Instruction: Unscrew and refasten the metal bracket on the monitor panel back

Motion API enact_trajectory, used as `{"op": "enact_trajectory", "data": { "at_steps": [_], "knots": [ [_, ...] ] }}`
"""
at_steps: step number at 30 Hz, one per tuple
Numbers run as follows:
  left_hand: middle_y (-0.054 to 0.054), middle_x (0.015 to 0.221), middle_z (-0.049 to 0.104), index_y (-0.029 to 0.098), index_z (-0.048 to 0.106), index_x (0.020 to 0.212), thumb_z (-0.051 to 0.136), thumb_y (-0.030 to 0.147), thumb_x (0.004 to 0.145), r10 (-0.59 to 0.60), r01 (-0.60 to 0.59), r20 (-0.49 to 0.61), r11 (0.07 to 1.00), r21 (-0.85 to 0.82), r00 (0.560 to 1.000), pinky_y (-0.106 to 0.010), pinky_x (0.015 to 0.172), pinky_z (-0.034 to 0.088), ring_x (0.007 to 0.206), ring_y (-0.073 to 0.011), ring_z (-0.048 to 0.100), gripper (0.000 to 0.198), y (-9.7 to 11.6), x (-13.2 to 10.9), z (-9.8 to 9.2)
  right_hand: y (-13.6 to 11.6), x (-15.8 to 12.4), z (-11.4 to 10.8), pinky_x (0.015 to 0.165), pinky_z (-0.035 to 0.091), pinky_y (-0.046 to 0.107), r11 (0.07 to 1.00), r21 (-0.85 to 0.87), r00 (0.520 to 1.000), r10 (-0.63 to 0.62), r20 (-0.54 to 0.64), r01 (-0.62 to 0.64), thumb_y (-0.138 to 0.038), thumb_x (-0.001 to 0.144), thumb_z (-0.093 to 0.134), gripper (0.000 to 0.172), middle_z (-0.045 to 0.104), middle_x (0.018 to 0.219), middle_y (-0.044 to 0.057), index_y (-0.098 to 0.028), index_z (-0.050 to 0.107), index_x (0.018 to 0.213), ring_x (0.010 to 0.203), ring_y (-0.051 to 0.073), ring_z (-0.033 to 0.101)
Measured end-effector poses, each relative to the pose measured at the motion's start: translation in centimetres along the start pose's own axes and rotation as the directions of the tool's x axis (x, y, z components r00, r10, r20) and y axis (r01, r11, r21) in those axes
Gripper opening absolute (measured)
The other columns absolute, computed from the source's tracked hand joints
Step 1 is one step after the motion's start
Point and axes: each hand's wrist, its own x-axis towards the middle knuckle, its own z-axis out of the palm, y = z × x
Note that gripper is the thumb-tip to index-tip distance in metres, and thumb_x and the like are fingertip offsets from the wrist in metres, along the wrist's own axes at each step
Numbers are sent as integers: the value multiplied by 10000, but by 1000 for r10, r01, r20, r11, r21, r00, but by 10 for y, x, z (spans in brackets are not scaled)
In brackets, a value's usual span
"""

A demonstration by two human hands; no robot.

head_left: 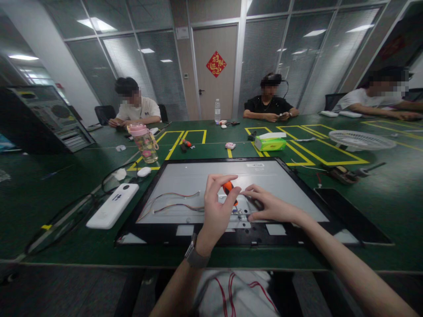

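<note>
A flat display panel (287, 189) with a black frame and pale grey back lies before me on the table. My left hand (216, 207), wearing a watch, has its thumb and fingers curled round the orange handle of a screwdriver (228, 188). The tool stands nearly upright, its tip down at a small metal bracket with a board (243, 213) on the panel. To the right of it, my right hand (272, 206) rests on the panel with thumb and fingers apart, beside the bracket. Thin coloured wires (178, 205) trail to the left.
Left of the panel are a white power bank (114, 206), black cables and a pink-lidded bottle (143, 143). A black phone-like slab (353, 215) lies right. Behind are a green tissue pack (270, 143) and a white round fan grille (361, 139). Several people sit across the table.
</note>
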Motion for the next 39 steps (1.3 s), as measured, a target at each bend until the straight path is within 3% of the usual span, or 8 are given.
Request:
{"op": "enact_trajectory", "data": {
  "at_steps": [5, 7, 11, 16, 23, 29, 35, 39],
  "knots": [
    [-60, 1080, 607, 250, 582, 1273, 372, 265, 998, -74, 81, 72, 992, -94, 995, -311, 890, 437, 996, -175, 571, 346, 3, 0, -2, 2, 0, 0, 861, 477, 363, 1000, -1, 1000, 3, 10, -3, -517, 736, 726, 703, 470, 1213, 102, -196, 529, 1329, 997, 255, 531],
    [-55, 1026, 614, 242, 598, 1245, 414, 265, 985, -84, 91, 67, 989, -114, 994, -297, 850, 450, 945, -169, 582, 319, 3, 1, -2, 1, 0, 0, 887, 468, 371, 1000, -4, 1000, -2, 11, 2, -512, 740, 726, 695, 471, 1211, 98, -204, 526, 1330, 1020, 259, 525],
    [-28, 905, 554, 224, 697, 999, 610, 274, 887, -18, 18, 6, 998, -57, 1000, -274, 797, 450, 838, -151, 550, 151, 3, 1, -2, 0, 1, 0, 968, 429, 390, 1000, -2, 1000, -12, 3, 12, -510, 736, 732, 689, 477, 1210, 96, -211, 532, 1323, 1111, 279, 491],
    [-73, 1054, 584, 222, 665, 1156, 410, 253, 972, -97, 105, 52, 980, -171, 994, -303, 872, 451, 974, -181, 573, 316, 4, 1, -3, -1, 0, 0, 907, 465, 383, 1000, -2, 1000, 1, 6, -1, -518, 733, 729, 700, 475, 1215, 100, -202, 530, 1325, 1037, 267, 525],
    [-40, 951, 566, 216, 713, 987, 609, 243, 876, -59, 54, -34, 990, -134, 998, -241, 762, 457, 870, -146, 567, 154, 5, 2, -3, 0, 0, 0, 914, 456, 375, 1000, -14, 1000, 0, 9, 0, -520, 733, 730, 699, 471, 1215, 95, -215, 528, 1329, 1068, 271, 506],
    [-70, 1045, 622, 213, 665, 1155, 434, 230, 961, -124, 126, 21, 965, -232, 992, -295, 878, 446, 991, -179, 583, 302, 3, 2, -3, 3, 0, 1, 886, 465, 366, 1000, -6, 1000, 3, 6, -3, -517, 734, 732, 715, 470, 1229, 94, -220, 511, 1346, 1031, 255, 518],
    [-32, 919, 559, 216, 708, 967, 634, 258, 863, -107, 104, -7, 979, -174, 994, -249, 767, 452, 821, -140, 552, 135, 7, 3, -2, 1, 1, 0, 922, 448, 373, 1000, -9, 1000, -6, 9, 6, -525, 733, 730, 718, 472, 1217, 103, -198, 521, 1337, 1074, 270, 502],
    [-60, 1015, 624, 221, 702, 1039, 475, 292, 950, -168, 169, 27, 945, -280, 985, -286, 863, 447, 946, -170, 591, 254, 4, 2, -2, 0, 0, 0, 863, 473, 362, 1000, -1, 1000, 11, 11, -11, -528, 735, 726, 709, 463, 1223, 99, -214, 520, 1337, 986, 245, 531]
  ]
}}
